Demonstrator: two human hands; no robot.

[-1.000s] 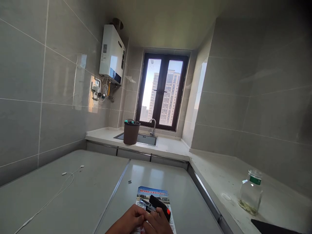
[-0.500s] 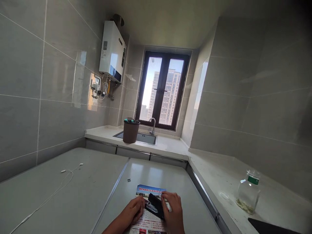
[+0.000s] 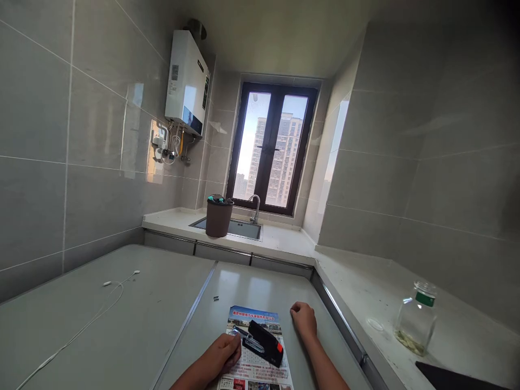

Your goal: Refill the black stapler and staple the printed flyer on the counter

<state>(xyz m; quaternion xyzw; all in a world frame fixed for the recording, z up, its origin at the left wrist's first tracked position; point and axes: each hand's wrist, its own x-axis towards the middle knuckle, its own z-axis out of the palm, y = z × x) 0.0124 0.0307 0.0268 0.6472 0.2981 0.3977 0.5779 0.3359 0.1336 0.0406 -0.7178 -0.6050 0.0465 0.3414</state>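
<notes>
A black stapler point(image 3: 261, 342) with a red end lies on a colourful printed flyer point(image 3: 254, 359) on the grey table point(image 3: 162, 319). My left hand point(image 3: 225, 350) rests at the flyer's left edge, fingers curled, touching the stapler's front end. My right hand point(image 3: 304, 318) sits on the table just right of the flyer, curled into a loose fist with nothing in it, apart from the stapler.
A white cable point(image 3: 87, 319) trails over the table's left part and a small staple strip point(image 3: 215, 298) lies near the seam. A glass jar point(image 3: 415, 318) stands on the right counter. Further back are a brown bucket point(image 3: 218, 216), sink point(image 3: 239, 229) and window.
My right hand has let go of the stapler and moved right onto the table. The stapler now lies on the flyer. My left hand stays at its front end.
</notes>
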